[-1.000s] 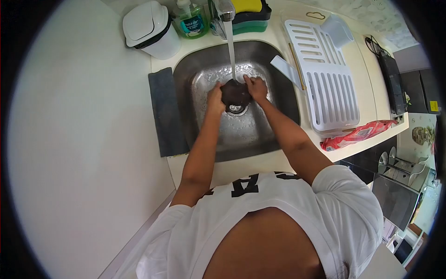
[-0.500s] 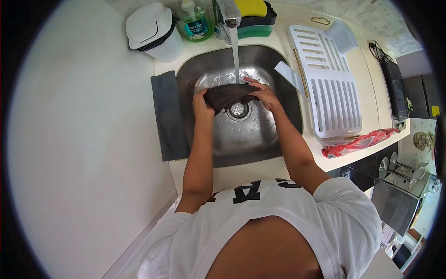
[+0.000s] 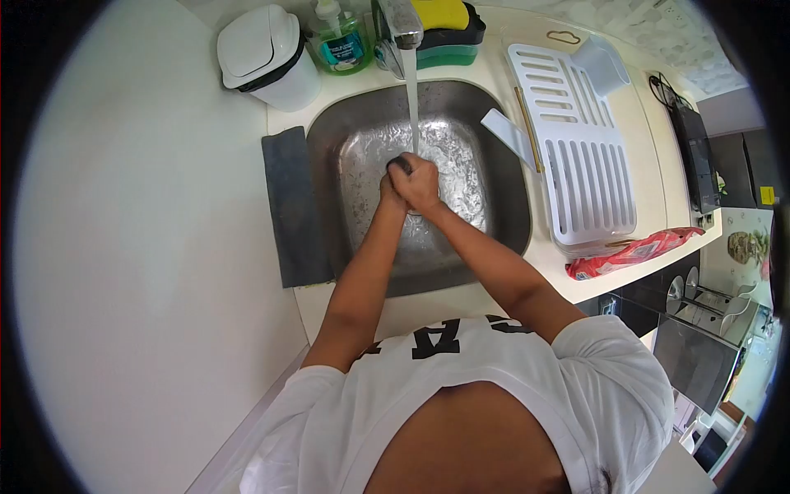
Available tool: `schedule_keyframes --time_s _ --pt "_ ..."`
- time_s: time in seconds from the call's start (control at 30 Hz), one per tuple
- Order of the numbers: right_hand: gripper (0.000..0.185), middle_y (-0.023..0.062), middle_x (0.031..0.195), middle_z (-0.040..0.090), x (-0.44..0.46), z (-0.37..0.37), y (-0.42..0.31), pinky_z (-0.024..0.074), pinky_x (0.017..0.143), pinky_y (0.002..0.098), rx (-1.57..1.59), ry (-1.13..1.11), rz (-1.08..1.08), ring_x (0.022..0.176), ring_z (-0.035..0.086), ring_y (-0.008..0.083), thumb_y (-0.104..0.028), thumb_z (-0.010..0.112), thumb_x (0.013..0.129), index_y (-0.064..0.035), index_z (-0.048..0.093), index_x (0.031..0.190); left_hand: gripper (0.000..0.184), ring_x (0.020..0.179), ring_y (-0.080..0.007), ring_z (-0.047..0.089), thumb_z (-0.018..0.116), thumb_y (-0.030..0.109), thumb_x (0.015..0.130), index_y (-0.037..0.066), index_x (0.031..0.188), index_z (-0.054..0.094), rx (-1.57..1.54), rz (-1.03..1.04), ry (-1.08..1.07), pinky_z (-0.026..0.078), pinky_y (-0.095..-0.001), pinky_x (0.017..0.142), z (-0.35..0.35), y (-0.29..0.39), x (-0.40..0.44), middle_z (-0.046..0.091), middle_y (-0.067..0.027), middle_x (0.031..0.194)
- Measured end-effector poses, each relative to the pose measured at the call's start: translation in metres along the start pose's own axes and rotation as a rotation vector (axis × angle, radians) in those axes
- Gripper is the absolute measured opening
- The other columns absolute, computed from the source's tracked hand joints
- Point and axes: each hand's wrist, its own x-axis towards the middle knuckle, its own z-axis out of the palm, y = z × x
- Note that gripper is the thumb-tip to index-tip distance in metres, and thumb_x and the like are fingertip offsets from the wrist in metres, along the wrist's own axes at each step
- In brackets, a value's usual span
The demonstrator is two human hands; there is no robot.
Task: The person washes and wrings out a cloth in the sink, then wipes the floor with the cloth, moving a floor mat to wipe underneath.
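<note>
My left hand (image 3: 392, 193) and my right hand (image 3: 421, 183) are pressed together over the middle of the metal sink (image 3: 323, 185). Between them a dark brown cloth (image 3: 401, 163) is bunched up, with only a small piece showing at the top. The right hand's fingers wrap over it, and the left hand is partly hidden beneath. A stream of water (image 3: 413, 103) runs from the tap (image 3: 406, 34) and comes down right by the hands. The drain is mostly covered by my hands.
A grey cloth (image 3: 295, 214) hangs over the left rim. Behind stand a small white bin (image 3: 262, 49), a green soap bottle (image 3: 341, 48) and a sponge holder (image 3: 451, 37). To the right lie a white dish rack (image 3: 588, 156) and a red packet (image 3: 629, 253).
The cloth was stretched out between my separated hands. Now my hands have come together and the cloth is squeezed into a small bunch. Water splashes more across the sink floor.
</note>
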Motion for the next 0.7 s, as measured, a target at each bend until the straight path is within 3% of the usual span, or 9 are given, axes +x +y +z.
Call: schedule_keyframes --time_s 0.07,0.17,0.2,0.33,0.4,0.5,0.57,0.63,0.7 --pt "0.032 0.0201 0.073 0.064 0.004 0.005 0.032 0.0493 0.069 0.0403 -0.108 0.034 0.05 0.072 0.063 0.0372 -0.032 0.058 0.076 -0.0039 0.067 0.086 0.028 0.087 -0.0291 0.063 0.044 0.022 0.093 0.001 0.103 0.058 -0.12 0.042 -0.356 0.052 -0.0384 0.073 -0.011 0.008 -0.002 0.062 -0.0123 0.097" --pt "0.041 0.0132 0.116 0.059 0.026 -0.026 0.096 0.0435 0.089 0.0437 -0.59 -0.31 0.262 0.104 0.057 0.0307 -0.048 0.055 0.08 -0.014 0.069 0.099 0.031 0.095 -0.0264 0.061 0.039 0.023 0.096 0.0 0.105 0.059 0.265 -0.034 0.467 0.052 -0.0399 0.077 0.047 0.038 -0.041 0.061 -0.0136 0.108" --pt "0.037 0.0104 0.132 0.048 0.026 -0.043 0.086 0.0387 0.096 0.0451 -0.699 -0.379 0.318 0.117 0.048 0.0288 -0.048 0.057 0.082 -0.0192 0.069 0.102 0.031 0.095 -0.0264 0.061 0.039 0.023 0.096 0.0 0.105 0.059 0.263 -0.034 0.466 0.052 -0.0399 0.077 0.047 0.047 -0.045 0.061 -0.0136 0.108" --pt "0.028 0.0091 0.115 0.061 0.033 -0.086 0.082 0.0449 0.089 0.0386 -0.771 -0.38 0.173 0.103 0.058 0.0241 -0.033 0.066 0.081 -0.0146 0.07 0.102 0.023 0.102 -0.0308 0.056 0.046 0.01 0.094 -0.004 0.112 0.051 0.01 0.104 0.623 0.053 -0.0466 0.079 0.017 0.077 -0.048 0.056 -0.0165 0.112" --pt "0.028 0.0053 0.092 0.068 0.048 -0.091 0.094 0.0485 0.079 0.0302 0.062 -0.591 0.385 0.085 0.063 0.0182 -0.015 0.074 0.075 -0.0081 0.069 0.101 0.029 0.109 -0.0348 0.051 0.045 0.007 0.094 -0.007 0.119 0.042 -0.051 0.137 0.594 0.053 -0.0526 0.08 0.006 0.083 -0.038 0.05 -0.0197 0.12" --pt "0.024 0.0009 0.074 0.069 0.064 -0.083 0.091 0.0489 0.07 0.0252 0.316 -0.357 0.516 0.07 0.06 0.0109 -0.01 0.078 0.068 -0.0047 0.072 0.09 0.03 0.109 -0.0305 0.051 0.05 0.002 0.089 -0.003 0.119 0.047 -0.45 0.151 0.536 0.055 -0.0412 0.083 0.031 0.091 -0.036 0.048 -0.0154 0.123" --pt "0.026 0.006 0.085 0.07 0.072 -0.069 0.115 0.0494 0.076 0.0295 0.274 -0.325 0.545 0.08 0.064 0.016 -0.012 0.075 0.072 -0.0052 0.07 0.096 0.036 0.112 -0.0297 0.048 0.047 0.002 0.09 -0.001 0.125 0.043 -0.054 0.304 0.496 0.053 -0.0415 0.083 0.046 0.086 -0.032 0.042 -0.016 0.127" --pt "0.028 0.011 0.093 0.069 0.069 -0.059 0.108 0.0492 0.08 0.0322 -0.496 -0.067 0.374 0.089 0.066 0.0227 -0.016 0.072 0.075 -0.008 0.068 0.102 0.045 0.11 -0.0321 0.049 0.056 0.011 0.087 -0.001 0.128 0.042 0.219 0.3 0.476 0.048 -0.0428 0.088 -0.016 0.074 0.019 0.047 -0.0175 0.121" --pt "0.03 0.015 0.103 0.066 0.066 -0.056 0.115 0.0479 0.085 0.036 -0.434 -0.114 0.398 0.099 0.063 0.0303 -0.019 0.068 0.078 -0.0121 0.066 0.107 0.053 0.107 -0.0345 0.051 0.066 0.017 0.078 0.0 0.124 0.046 1.201 0.283 0.746 0.044 -0.0434 0.092 -0.045 0.063 0.042 0.049 -0.0206 0.119"
